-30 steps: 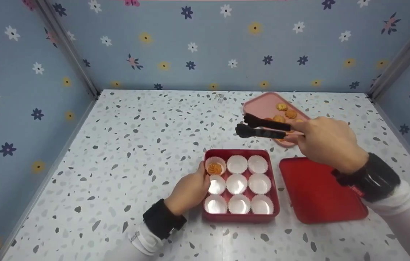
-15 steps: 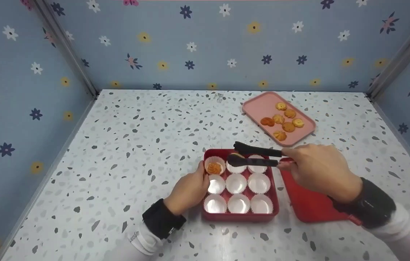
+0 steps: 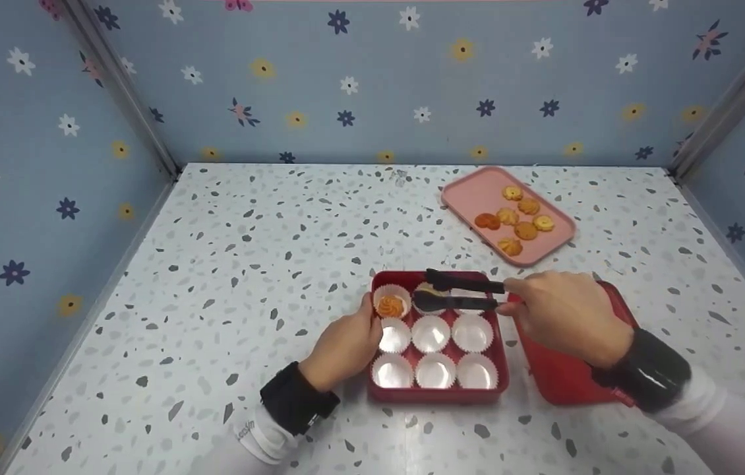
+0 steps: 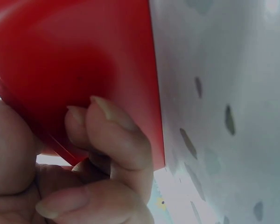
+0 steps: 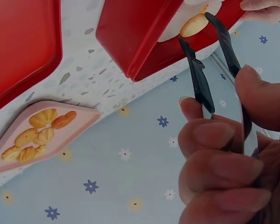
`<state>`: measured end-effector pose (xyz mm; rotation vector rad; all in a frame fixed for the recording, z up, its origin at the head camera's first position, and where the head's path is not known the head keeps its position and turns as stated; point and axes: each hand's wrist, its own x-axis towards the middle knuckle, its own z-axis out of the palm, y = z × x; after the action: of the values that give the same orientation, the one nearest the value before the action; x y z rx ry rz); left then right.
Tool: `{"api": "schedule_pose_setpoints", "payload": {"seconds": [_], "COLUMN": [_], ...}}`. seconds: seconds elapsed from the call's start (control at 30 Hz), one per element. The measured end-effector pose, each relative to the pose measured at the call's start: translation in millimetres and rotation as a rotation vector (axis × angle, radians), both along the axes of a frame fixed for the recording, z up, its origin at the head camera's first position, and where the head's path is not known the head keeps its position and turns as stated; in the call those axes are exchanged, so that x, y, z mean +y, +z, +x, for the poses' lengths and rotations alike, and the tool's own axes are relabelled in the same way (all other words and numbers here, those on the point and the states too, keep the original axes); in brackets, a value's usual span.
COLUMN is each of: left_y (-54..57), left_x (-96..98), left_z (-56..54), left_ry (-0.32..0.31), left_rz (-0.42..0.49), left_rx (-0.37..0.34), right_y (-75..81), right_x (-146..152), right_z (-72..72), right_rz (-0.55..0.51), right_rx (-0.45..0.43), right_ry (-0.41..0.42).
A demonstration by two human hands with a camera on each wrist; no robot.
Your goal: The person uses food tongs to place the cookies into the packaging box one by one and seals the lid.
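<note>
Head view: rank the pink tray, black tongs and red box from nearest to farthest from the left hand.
1. Red box: touching the left hand, just to its right.
2. Black tongs: over the box's far side, held in the right hand.
3. Pink tray: beyond the box, toward the right.

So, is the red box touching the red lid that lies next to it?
Apart. The right wrist view shows it plainly: a strip of speckled table lies between the red box and the red lid.
</note>
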<state>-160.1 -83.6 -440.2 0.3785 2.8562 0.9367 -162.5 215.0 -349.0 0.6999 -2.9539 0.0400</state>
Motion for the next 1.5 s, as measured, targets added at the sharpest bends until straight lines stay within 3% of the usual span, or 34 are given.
{"api": "schedule_pose_setpoints", "payload": {"seconds": [0.57,0.9,1.07,1.27,1.5], "left_y": [-0.2,-0.5,0.7,1.0,-0.3], "left_x": [0.4,0.8,-0.1,-0.4,0.6], "left_z": [0.5,-0.3,-0.1,-1.0,-0.1], "left_ry": [-0.01,-0.006,0.004,0.009,0.0], "left_rz": [-0.016,-0.01,-0.005,-0.008,-0.013], "left_rx": [0.032,-0.001,-0.022,-0.03,-0.009], "right_y": [-17.1,-14.1,1.1,32.0,63.3], "right_x": [-5,-5,-3,10,42], "right_z": [-3.1,-1.3,2.7,3.7,-14.1], "right_rz": [0.02,0.013,-0.005,-0.067,-0.064], "right_rx": [-0.026,-0.098,-0.065,0.037,0.122], "right_ry": [-0.007,-0.039,-0.015,-0.013,-0.135]}}
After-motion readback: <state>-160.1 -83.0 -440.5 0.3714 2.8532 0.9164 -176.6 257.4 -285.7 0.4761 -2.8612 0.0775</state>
